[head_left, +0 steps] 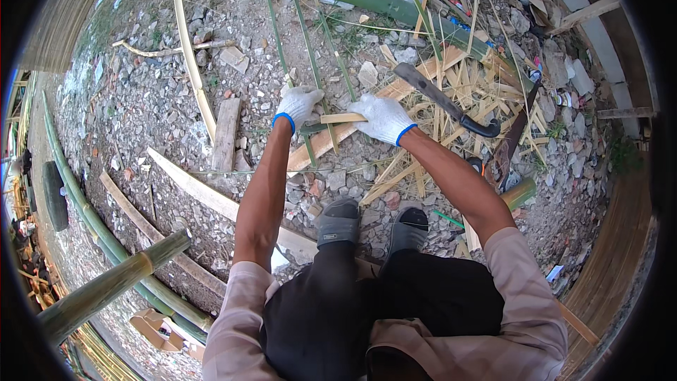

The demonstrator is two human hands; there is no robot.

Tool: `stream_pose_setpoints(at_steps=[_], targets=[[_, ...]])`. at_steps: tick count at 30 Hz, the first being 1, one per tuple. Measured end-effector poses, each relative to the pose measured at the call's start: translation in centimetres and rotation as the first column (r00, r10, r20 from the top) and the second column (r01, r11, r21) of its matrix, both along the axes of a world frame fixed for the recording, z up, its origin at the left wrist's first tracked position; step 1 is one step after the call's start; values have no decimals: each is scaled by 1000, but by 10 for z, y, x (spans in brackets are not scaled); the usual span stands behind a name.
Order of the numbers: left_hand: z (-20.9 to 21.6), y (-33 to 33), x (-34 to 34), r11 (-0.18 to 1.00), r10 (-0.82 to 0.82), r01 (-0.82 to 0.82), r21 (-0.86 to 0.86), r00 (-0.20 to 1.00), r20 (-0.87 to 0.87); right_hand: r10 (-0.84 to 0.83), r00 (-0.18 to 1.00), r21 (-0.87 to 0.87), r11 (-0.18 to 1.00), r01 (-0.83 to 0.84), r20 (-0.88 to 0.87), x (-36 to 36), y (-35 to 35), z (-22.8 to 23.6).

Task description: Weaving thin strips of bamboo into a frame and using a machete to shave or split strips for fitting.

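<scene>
Two gloved hands are seen near the centre of the frame. By the right hand (381, 118), one short pale bamboo piece (342, 118) is grasped, its far end pointed left. The left hand (300, 104) is curled, its fingers turned under; what is gripped there is hidden and cannot be told. Three thin green strips (300, 10) are stretched from the upper edge toward the hands, their lower ends partly covered. One knife (434, 93) with a hooked handle is laid right of centre, upon pale slivers (458, 85) too overlapped to be counted. One thick green bamboo (381, 1) is seen at upper right, its lower part crossed by slivers. At lower left, one pole (116, 282) is cut off by the dark rim. Two grey shoes (338, 222) are shown at lower centre, the legs being hidden by dark trousers (317, 317).
</scene>
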State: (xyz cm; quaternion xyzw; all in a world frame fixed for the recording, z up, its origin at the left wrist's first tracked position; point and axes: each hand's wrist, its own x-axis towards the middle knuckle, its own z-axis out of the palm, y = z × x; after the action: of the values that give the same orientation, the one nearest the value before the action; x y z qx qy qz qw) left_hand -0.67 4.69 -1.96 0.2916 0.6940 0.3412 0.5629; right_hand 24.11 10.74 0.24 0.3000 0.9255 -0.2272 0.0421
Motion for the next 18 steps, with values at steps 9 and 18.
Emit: stream_pose_setpoints(at_steps=[9, 18], targets=[[3, -1, -3, 999, -32, 31, -24, 999, -32, 43, 997, -101, 994, -49, -58, 21, -18, 2], [8, -4, 6, 993, -77, 75, -91, 997, -14, 38, 998, -92, 995, -41, -41, 33, -25, -7]])
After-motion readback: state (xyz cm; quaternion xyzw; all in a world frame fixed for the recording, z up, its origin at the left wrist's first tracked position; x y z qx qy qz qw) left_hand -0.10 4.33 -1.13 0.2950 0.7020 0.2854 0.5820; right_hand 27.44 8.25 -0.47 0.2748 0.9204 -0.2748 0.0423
